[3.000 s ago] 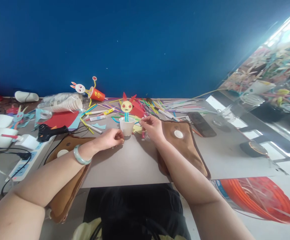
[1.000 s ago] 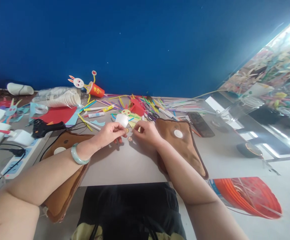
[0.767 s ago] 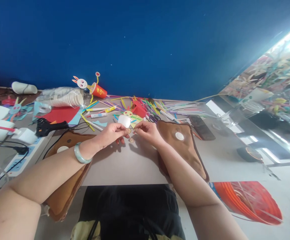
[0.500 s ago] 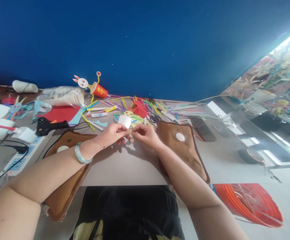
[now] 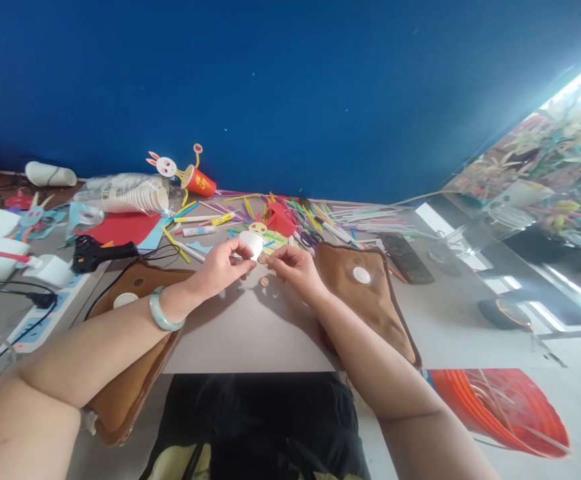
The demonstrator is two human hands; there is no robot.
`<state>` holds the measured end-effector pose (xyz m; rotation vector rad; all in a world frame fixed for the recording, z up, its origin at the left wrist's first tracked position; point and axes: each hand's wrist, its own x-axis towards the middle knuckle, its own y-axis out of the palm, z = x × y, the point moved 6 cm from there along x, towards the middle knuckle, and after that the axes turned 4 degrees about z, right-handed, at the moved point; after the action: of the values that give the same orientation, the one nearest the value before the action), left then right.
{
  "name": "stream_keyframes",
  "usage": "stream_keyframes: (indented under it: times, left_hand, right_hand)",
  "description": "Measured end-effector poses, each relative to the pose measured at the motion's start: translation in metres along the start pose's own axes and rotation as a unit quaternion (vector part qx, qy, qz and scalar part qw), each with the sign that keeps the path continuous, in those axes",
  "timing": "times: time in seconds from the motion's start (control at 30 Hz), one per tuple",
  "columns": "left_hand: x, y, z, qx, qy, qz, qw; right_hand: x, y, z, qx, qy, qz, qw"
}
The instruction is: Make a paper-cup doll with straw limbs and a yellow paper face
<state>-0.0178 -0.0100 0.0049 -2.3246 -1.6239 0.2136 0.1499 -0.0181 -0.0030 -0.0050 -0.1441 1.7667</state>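
Note:
My right hand (image 5: 297, 272) pinches a small round brown disc (image 5: 264, 259) between thumb and fingertips. Just left of it, my left hand (image 5: 224, 270) has its thumb and index finger apart, with nothing seen between them. A second small round disc (image 5: 265, 282) lies on the table below the fingertips. Right behind the left fingers is a white paper cup (image 5: 251, 244), partly covered by them. A yellow paper face (image 5: 257, 228) shows at the back of this cup.
Colourful sticks (image 5: 365, 217) and purple-handled scissors (image 5: 311, 239) lie behind my hands. Brown cushioned pads (image 5: 365, 293) flank them. To the left are a black glue gun (image 5: 103, 252), a power strip (image 5: 45, 320) and bagged paper cups (image 5: 130, 193). An orange bin (image 5: 500, 407) stands lower right.
My left fingers have parted from the disc and drawn slightly left. The disc is now at my right fingertips, a little farther right and away from me.

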Motion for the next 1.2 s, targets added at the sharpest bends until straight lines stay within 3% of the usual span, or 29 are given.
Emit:
stream_keyframes:
  times: [0.07, 0.13, 0.2, 0.3, 0.47, 0.57, 0.67, 0.73, 0.87, 1.03, 1.2]
  left_hand:
    - [-0.004, -0.004, -0.013, 0.104, 0.117, -0.050, 0.986]
    - [-0.012, -0.002, -0.022, 0.192, 0.224, -0.078, 0.952]
    - [-0.017, 0.003, -0.025, 0.247, 0.283, -0.087, 0.923]
    - [-0.020, 0.005, -0.025, 0.266, 0.303, -0.086, 0.911]
    - [-0.019, 0.006, -0.025, 0.226, 0.291, -0.050, 0.928]
    - [-0.016, 0.006, -0.023, 0.191, 0.242, -0.027, 0.951]
    - [-0.009, 0.005, -0.014, 0.098, 0.115, 0.004, 0.988]
    - [-0.006, 0.008, -0.008, 0.030, 0.033, 0.043, 0.998]
    - [-0.004, 0.015, 0.000, -0.082, -0.059, 0.104, 0.989]
    - [-0.005, 0.023, 0.009, -0.233, -0.129, 0.147, 0.952]
    - [-0.007, 0.026, 0.010, -0.273, -0.153, 0.172, 0.934]
  right_hand:
    - [0.000, 0.004, -0.002, 0.028, 0.021, 0.018, 0.999]
    - [-0.001, 0.007, -0.005, 0.055, 0.038, 0.035, 0.997]
    - [-0.001, 0.010, -0.006, 0.074, 0.046, 0.044, 0.995]
    - [-0.001, 0.011, -0.008, 0.087, 0.050, 0.052, 0.994]
    - [0.000, 0.010, -0.010, 0.088, 0.046, 0.062, 0.993]
    - [0.000, 0.011, -0.012, 0.084, 0.048, 0.079, 0.992]
    - [-0.001, 0.013, -0.012, 0.067, 0.050, 0.105, 0.991]
    - [-0.002, 0.013, -0.012, 0.056, 0.046, 0.114, 0.991]
    - [-0.001, 0.012, -0.011, 0.049, 0.034, 0.109, 0.992]
    - [0.001, 0.007, -0.010, 0.084, 0.004, 0.073, 0.994]
    - [-0.003, 0.013, -0.003, 0.080, -0.018, 0.126, 0.989]
